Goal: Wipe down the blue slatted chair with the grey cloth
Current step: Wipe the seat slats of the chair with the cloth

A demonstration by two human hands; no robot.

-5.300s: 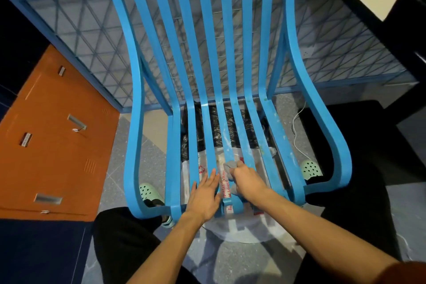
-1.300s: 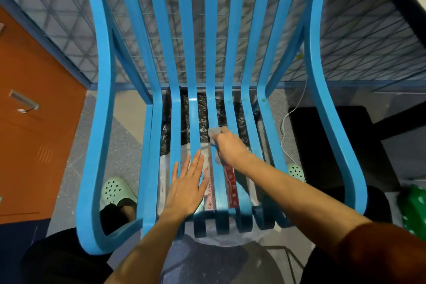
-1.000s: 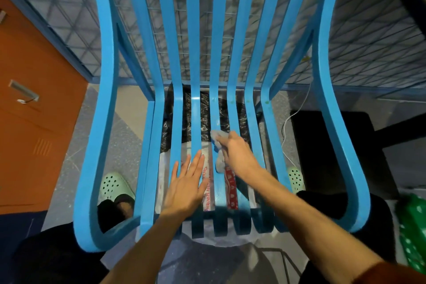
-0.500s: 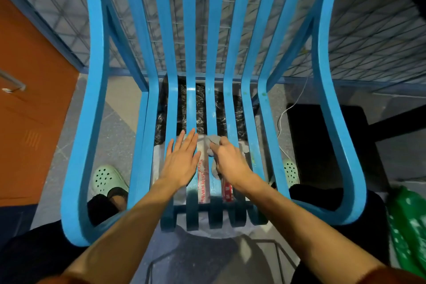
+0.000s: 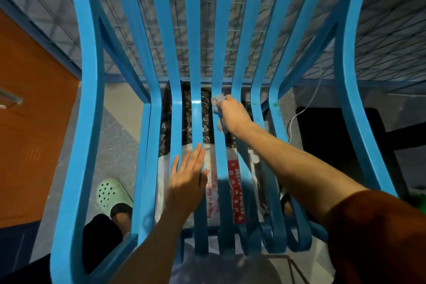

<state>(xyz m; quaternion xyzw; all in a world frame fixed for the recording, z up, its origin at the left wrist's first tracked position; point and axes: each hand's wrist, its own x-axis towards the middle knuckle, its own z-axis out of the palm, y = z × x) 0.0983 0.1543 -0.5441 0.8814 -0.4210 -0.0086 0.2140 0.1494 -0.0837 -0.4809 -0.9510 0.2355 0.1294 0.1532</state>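
The blue slatted chair (image 5: 92, 104) fills the head view, its seat slats running from near me up into the curved back. My right hand (image 5: 232, 113) grips the grey cloth (image 5: 217, 99) and presses it on a middle slat where the seat bends into the back. Most of the cloth is hidden under the fingers. My left hand (image 5: 187, 177) lies flat with straight fingers on the left seat slats, nearer the front edge.
An orange cabinet (image 5: 34, 122) stands at the left. A wire mesh panel (image 5: 380, 37) is behind the chair. Under the seat lie a black bag (image 5: 206, 120) and a white printed bag (image 5: 212, 191). My green clog (image 5: 109, 193) is on the floor; a white cable (image 5: 299, 113) hangs right.
My right hand has slid the cloth along the slat away from me, toward the back of the seat. My left hand has drawn back toward the front edge.
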